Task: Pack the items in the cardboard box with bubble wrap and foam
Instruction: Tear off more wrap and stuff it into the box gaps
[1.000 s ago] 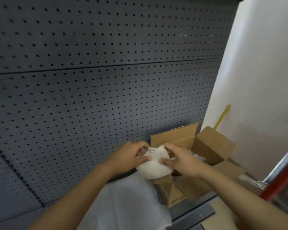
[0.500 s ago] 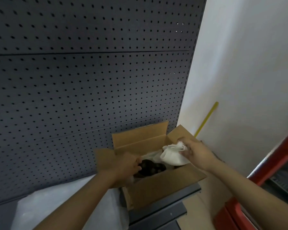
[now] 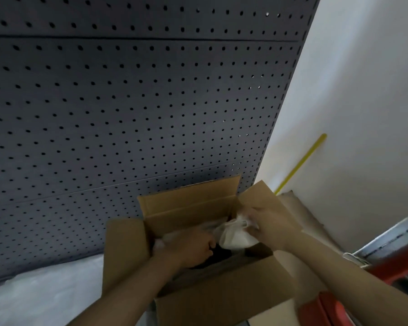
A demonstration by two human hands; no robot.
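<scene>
Since half a second ago your right hand [image 3: 272,225] has carried the white wrapped bundle [image 3: 237,236] lower, into the open cardboard box [image 3: 222,300]. Your fingers are closed around its gathered top, at about two o'clock inside the box. At nine o'clock from the bundle, your left hand [image 3: 186,249] reaches inside over something dark [image 3: 218,252]; you cannot tell what it grips. Bubble wrap [image 3: 45,292] lies at eight o'clock beside the box, below the grey pegboard [image 3: 127,102].
</scene>
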